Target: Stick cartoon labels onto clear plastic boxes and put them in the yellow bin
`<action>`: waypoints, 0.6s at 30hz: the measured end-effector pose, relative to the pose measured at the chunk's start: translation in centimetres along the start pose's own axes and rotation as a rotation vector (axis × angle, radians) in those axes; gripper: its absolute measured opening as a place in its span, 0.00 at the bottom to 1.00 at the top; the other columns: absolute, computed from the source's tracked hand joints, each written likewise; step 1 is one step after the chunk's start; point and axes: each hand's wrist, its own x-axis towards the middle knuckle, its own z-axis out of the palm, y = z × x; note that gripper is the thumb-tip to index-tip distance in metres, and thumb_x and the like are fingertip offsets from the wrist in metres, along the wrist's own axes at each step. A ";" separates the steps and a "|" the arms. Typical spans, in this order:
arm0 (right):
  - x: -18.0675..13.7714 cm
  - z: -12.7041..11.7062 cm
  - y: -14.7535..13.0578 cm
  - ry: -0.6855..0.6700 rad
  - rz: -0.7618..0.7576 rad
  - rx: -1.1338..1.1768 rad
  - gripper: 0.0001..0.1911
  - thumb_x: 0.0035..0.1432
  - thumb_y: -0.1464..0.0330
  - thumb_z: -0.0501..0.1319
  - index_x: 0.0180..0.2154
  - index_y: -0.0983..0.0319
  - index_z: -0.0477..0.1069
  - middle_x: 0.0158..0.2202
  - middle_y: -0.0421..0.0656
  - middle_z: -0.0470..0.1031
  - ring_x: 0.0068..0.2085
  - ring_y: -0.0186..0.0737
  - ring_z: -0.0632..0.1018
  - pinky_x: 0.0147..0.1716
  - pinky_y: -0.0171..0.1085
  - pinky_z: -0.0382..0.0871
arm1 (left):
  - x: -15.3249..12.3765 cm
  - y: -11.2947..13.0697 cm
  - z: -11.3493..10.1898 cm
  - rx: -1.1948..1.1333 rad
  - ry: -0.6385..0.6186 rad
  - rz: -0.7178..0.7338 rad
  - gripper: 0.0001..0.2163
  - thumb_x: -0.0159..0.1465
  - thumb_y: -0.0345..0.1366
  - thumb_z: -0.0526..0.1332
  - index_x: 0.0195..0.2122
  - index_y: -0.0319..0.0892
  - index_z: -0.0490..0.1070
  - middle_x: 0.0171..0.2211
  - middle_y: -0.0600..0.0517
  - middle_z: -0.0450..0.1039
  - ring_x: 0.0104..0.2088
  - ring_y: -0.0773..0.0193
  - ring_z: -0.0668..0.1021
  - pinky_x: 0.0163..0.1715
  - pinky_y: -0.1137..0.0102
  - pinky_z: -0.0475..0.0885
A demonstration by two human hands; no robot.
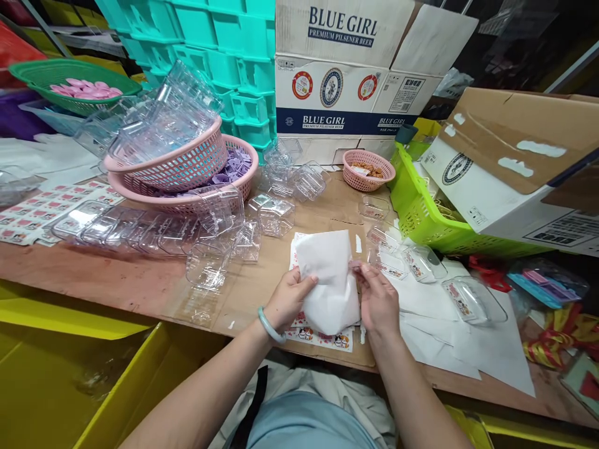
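Note:
My left hand (290, 298), a pale green bangle at its wrist, grips the left edge of a white paper sheet (326, 284) between thumb and fingers. At the sheet's right edge my right hand (378, 299) is closed in a pinch, with a small bit of something pinkish at the fingertips; this may be a corner of the sheet or a sticker. Under the white sheet lies a printed sticker sheet (344, 340) with cartoon cats, mostly covered. To the right sit clear plastic cases (421, 263) with printed labels.
Clear plastic cases (135, 231) line the table's left. Behind them are pink baskets (173, 163) with clear and purple parts. A small pink basket (369, 169), a lime green basket (416, 206) and a cardboard box (519, 162) stand at the back right. Loose white papers (491, 337) lie right.

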 end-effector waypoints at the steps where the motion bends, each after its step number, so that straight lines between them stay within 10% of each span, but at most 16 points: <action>1: 0.7 -0.2 -0.4 0.063 -0.011 0.062 0.12 0.43 0.64 0.71 0.31 0.62 0.76 0.31 0.41 0.80 0.34 0.37 0.79 0.42 0.41 0.75 | -0.1 0.1 -0.5 0.046 0.030 0.017 0.20 0.55 0.44 0.65 0.44 0.34 0.72 0.40 0.42 0.78 0.39 0.53 0.79 0.41 0.63 0.72; 7: 1.0 -0.8 -2.9 0.259 -0.565 -0.231 0.09 0.54 0.66 0.65 0.38 0.61 0.77 0.39 0.44 0.80 0.42 0.41 0.79 0.51 0.48 0.70 | -3.0 1.2 -0.4 0.631 0.467 0.645 0.26 0.58 0.39 0.64 0.58 0.43 0.62 0.64 0.43 0.56 0.65 0.52 0.57 0.63 0.56 0.53; 12: -2.5 0.8 -1.9 -0.330 -1.151 -0.954 0.22 0.55 0.76 0.62 0.51 0.54 0.72 0.48 0.42 0.77 0.51 0.44 0.76 0.58 0.51 0.61 | -3.0 1.2 3.3 0.171 -0.009 0.221 0.15 0.63 0.44 0.59 0.47 0.42 0.73 0.56 0.41 0.69 0.57 0.51 0.69 0.57 0.57 0.61; 18: -2.6 1.5 -0.1 -0.330 -0.546 -0.635 0.29 0.54 0.61 0.65 0.57 0.58 0.64 0.59 0.50 0.65 0.57 0.51 0.70 0.52 0.50 0.67 | -0.4 1.9 2.6 -0.043 0.091 0.066 0.15 0.57 0.44 0.65 0.41 0.40 0.76 0.47 0.44 0.75 0.49 0.55 0.73 0.50 0.63 0.65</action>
